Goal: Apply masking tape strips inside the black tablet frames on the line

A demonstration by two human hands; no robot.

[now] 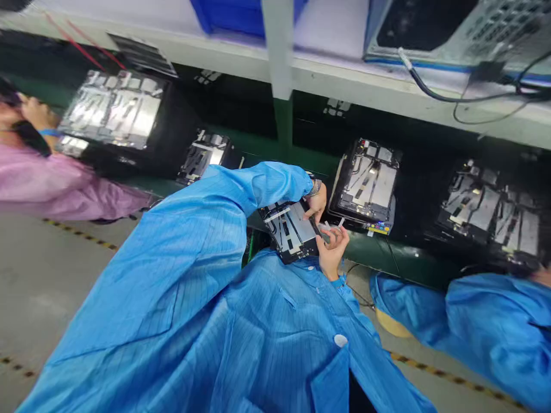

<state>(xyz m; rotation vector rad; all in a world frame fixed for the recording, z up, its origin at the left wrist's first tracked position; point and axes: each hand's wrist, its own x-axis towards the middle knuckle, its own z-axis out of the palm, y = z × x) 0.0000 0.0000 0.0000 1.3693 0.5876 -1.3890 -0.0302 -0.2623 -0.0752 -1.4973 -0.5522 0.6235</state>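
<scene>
A worker in a blue striped antistatic smock (pixel 275 321) holds an opened tablet-like device (pixel 289 229) just above the edge of a factory bench (pixel 379 249), its exposed interior showing silver panels and dark strips. The left hand (pixel 316 203), a bracelet (pixel 314 187) at its wrist, grips the device's upper edge. The right hand (pixel 331 249) clenches its lower corner, though what the fingertips pinch there is too small to tell. At 2 o'clock from the hands, more opened devices (pixel 365 180) lie in a row on the bench. A co-worker in a pink smock (pixel 60 186) stands at 9 o'clock and another in a blue smock (pixel 495 321) at 4 o'clock. Above, a shelf (pixel 344 74) carries a cabled monitor (pixel 422 26).
</scene>
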